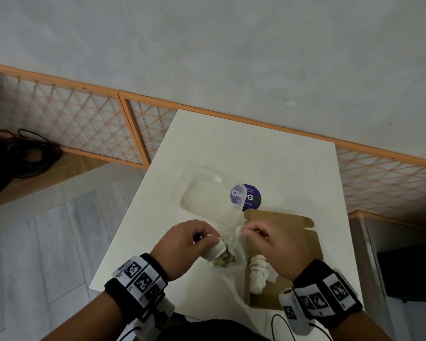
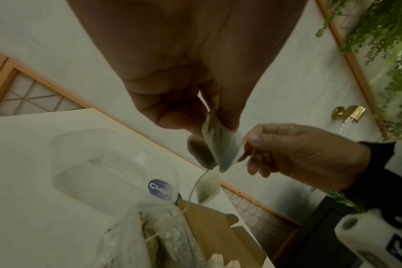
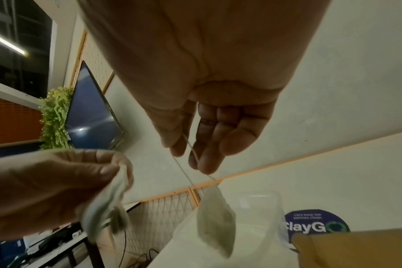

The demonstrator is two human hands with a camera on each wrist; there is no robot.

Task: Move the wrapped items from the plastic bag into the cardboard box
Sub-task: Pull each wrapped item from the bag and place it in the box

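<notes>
Both hands are raised over the white table (image 1: 293,168). My left hand (image 1: 207,238) pinches a pale wrapped item (image 2: 218,145) just above the clear plastic bag (image 1: 228,254), which holds more wrapped items. My right hand (image 1: 250,231) pinches a thin string (image 3: 190,148). Another wrapped item (image 3: 216,217) dangles from that string between the hands. The open brown cardboard box (image 1: 303,244) lies under my right hand, with one white wrapped item (image 1: 258,274) inside it. The bag's lower part is hidden behind my hands.
A clear plastic container (image 1: 207,193) lies on the table beyond the bag, partly over a round purple sticker (image 1: 252,200). The table's left edge runs close to my left wrist. Black cables (image 1: 17,153) lie on the floor at the left.
</notes>
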